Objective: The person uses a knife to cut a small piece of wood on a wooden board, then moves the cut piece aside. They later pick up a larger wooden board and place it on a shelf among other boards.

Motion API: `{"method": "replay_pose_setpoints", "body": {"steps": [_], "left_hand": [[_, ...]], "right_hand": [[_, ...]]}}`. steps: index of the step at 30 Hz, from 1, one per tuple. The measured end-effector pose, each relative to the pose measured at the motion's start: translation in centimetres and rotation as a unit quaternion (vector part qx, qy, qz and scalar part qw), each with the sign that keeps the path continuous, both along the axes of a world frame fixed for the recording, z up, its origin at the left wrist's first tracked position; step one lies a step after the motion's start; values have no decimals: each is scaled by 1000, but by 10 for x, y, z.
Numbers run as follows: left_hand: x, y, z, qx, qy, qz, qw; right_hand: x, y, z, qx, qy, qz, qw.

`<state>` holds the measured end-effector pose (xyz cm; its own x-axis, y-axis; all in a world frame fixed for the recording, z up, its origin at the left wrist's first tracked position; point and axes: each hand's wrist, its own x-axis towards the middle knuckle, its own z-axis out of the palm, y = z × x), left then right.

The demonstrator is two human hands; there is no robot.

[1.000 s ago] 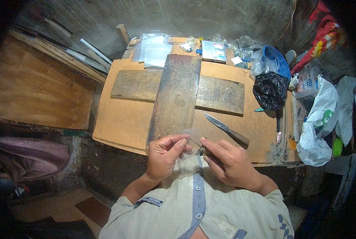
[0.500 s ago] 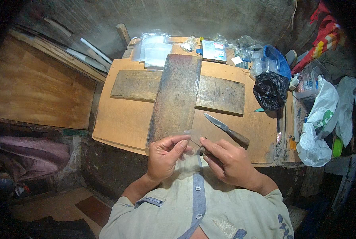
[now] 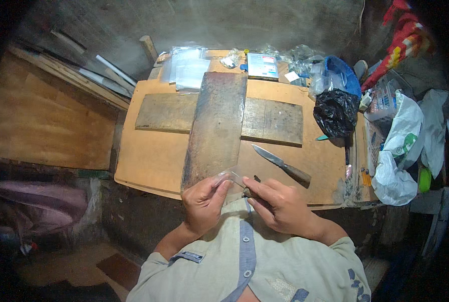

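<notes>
My left hand (image 3: 203, 202) is closed, with thumb and forefinger pinching a small piece of clear plastic film (image 3: 226, 175) at the near edge of the table, close to my shirt. Beside it, my right hand (image 3: 285, 205) is closed on a thin rod-like tool (image 3: 239, 184), whose tip meets the film; its exact kind is too small to make out. A knife with a wooden handle (image 3: 296, 174) lies on the table just beyond my right hand. Past my left hand, a long dark wooden board (image 3: 217, 116) rests across another wooden board (image 3: 272, 118).
Clear plastic bags (image 3: 191, 73) lie at the table's far edge, near a white-and-blue package (image 3: 262, 66). A black plastic bag (image 3: 336, 113) and a blue basin (image 3: 346, 75) stand at the right, by a plastic basket (image 3: 383, 108) and a white sack (image 3: 401, 151).
My hands stay close together, and the left has turned slightly around the film. The table sits a little lower and further left in view.
</notes>
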<state>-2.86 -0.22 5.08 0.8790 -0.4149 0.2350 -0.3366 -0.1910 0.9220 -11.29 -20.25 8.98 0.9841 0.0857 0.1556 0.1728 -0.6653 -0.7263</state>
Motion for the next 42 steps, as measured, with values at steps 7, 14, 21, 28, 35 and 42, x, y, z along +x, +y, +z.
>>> {"method": "replay_pose_setpoints", "body": {"steps": [7,14,21,28,35,42], "left_hand": [[-3,-2,1,3,7,19,1000],[-1,1,-7,9,-59,3,998],[3,-1,-4,56,-170,4,984],[3,-3,0,84,-232,-36,968],[-2,-11,-2,68,-201,-39,976],[6,-4,-10,79,-158,31,984]], "right_hand": [[1,1,-6,36,-5,0,999],[1,3,-11,38,1,3,999],[2,4,-17,55,16,4,998],[3,3,-18,67,13,1,998],[5,5,-22,76,6,-6,997],[5,3,-22,71,35,-2,997]]}}
